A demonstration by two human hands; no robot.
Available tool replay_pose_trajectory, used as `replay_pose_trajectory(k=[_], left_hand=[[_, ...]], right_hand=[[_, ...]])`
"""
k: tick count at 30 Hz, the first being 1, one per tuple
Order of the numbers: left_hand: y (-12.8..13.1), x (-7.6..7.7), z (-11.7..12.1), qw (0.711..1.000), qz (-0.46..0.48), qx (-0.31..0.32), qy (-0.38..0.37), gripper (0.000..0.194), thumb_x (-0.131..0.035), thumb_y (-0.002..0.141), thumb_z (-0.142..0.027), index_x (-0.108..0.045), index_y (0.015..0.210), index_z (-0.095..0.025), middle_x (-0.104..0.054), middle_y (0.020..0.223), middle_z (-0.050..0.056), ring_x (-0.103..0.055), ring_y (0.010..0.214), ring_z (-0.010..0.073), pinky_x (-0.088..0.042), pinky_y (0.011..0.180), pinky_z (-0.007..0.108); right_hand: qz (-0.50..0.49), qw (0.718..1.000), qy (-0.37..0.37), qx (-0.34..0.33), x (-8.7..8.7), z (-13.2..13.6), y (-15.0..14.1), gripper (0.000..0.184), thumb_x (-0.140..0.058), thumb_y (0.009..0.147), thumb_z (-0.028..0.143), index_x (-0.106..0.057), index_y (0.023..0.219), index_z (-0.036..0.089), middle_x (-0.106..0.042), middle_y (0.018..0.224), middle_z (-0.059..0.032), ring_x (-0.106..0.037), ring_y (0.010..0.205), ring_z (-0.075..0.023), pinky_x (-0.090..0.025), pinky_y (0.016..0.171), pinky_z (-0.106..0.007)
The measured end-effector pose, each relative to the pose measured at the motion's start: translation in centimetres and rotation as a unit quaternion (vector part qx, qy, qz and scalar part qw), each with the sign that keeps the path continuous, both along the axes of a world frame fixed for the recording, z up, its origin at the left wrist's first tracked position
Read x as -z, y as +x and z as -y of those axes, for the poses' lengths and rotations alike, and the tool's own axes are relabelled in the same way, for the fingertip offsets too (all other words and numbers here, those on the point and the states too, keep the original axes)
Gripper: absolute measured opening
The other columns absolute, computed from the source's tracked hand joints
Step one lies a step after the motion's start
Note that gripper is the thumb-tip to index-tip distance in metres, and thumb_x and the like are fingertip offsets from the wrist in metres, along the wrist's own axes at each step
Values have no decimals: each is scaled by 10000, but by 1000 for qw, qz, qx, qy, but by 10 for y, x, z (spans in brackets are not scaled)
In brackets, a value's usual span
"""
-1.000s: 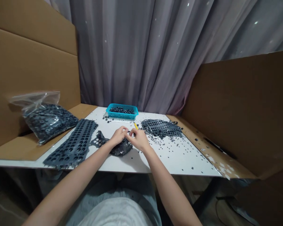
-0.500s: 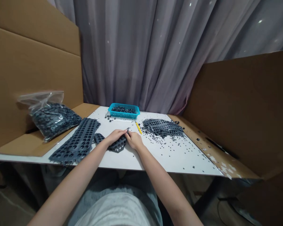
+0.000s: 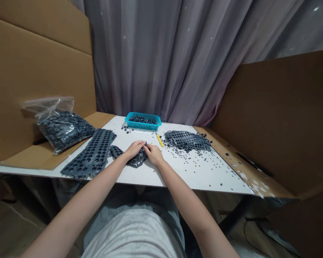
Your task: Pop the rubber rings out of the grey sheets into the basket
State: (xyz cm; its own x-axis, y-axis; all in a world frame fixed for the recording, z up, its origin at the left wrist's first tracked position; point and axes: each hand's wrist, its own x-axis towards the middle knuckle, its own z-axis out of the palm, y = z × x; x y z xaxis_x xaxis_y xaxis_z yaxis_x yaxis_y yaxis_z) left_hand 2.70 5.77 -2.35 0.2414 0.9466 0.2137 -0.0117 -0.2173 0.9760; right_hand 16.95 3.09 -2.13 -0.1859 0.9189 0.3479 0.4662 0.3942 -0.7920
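Note:
A dark perforated rubber sheet piece [image 3: 136,160] lies on the white table [image 3: 177,172] in front of me. My left hand [image 3: 134,148] rests on top of it with the fingers curled over its far edge. My right hand [image 3: 154,154] pinches the same piece at its right edge, fingertips meeting the left hand's. A stack of full perforated sheets [image 3: 93,152] lies just left of my hands.
A teal basket [image 3: 143,121] with small black parts stands at the back. A yellow tool [image 3: 159,141] and a heap of punched sheets [image 3: 187,140] lie to the right, with small black bits scattered around. A plastic bag of parts [image 3: 60,127] sits left. Cardboard walls enclose both sides.
Both hands have drawn the small sheet piece slightly nearer and lower on the table, staying pinched together on it. The camera has tilted a little.

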Motion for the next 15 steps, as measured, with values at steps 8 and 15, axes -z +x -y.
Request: replay_pose_trajectory(k=[8,15], left_hand=[[2,-11,5,991,64,39,-111,379,-570,763,-502,-621,694,-132,-636,591,62,-595,531,189,-490,554,328],[3,-13,0,993,71,-44,-87,400,-507,778,-533,-530,610,-171,-553,544,8,-516,475,134,-410,481,261]], right_hand=[[-209,971,-86,-85,-2,-6,-13,336,-416,846,427,-414,596,202,-328,476,60,-299,423,-98,-283,427,-222],[-402,902,-133,-84,-17,-10,2,331,-419,850,395,-317,592,216,-273,522,65,-242,424,-88,-292,422,-206]])
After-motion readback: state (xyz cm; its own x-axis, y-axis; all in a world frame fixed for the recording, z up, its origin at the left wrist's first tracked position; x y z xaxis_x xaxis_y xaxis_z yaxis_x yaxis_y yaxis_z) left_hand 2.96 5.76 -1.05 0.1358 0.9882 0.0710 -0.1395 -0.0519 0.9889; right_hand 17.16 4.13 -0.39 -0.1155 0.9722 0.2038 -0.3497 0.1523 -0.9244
